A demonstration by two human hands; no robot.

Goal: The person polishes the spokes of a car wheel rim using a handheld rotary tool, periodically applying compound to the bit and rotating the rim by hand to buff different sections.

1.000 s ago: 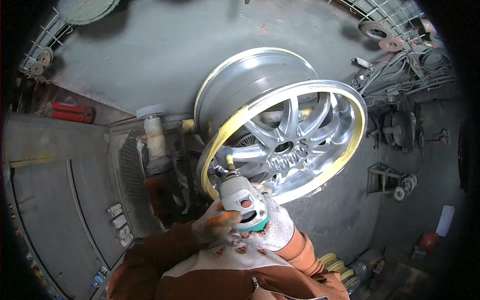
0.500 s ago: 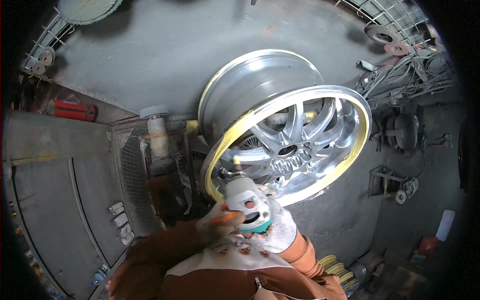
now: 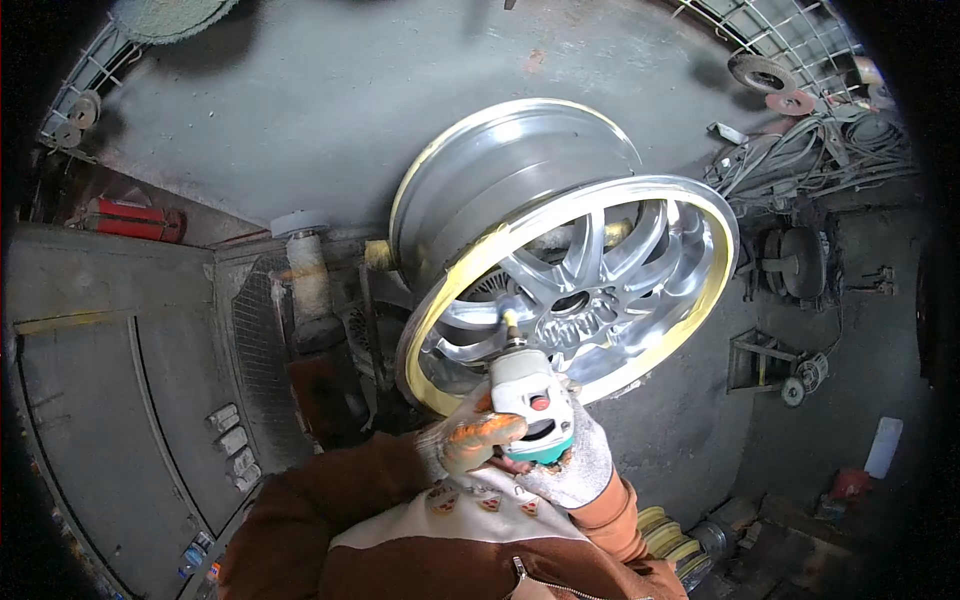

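A silver alloy wheel rim (image 3: 520, 165) with many spokes and a yellowish lip stands mounted on a machine, tilted toward me. Both gloved hands hold a small white and teal hand grinder (image 3: 530, 400) just below the rim's centre. My left hand (image 3: 470, 440), in an orange-tipped glove, wraps the tool's left side. My right hand (image 3: 575, 465), in a grey glove, cups it from underneath on the right. The grinder's thin tip (image 3: 511, 322) points up into the spokes near the hub (image 3: 570, 300).
A grey metal cabinet with buttons (image 3: 120, 400) stands at the left. A mesh guard and a cylinder (image 3: 305, 275) sit beside the rim. Cables and grinding discs (image 3: 800, 140) lie at the upper right on a dusty floor. A red object (image 3: 135, 220) lies at the left.
The wheel rim has shifted slightly right in the view. Both hands keep hold of the grinder, its tip staying at the spokes near the hub.
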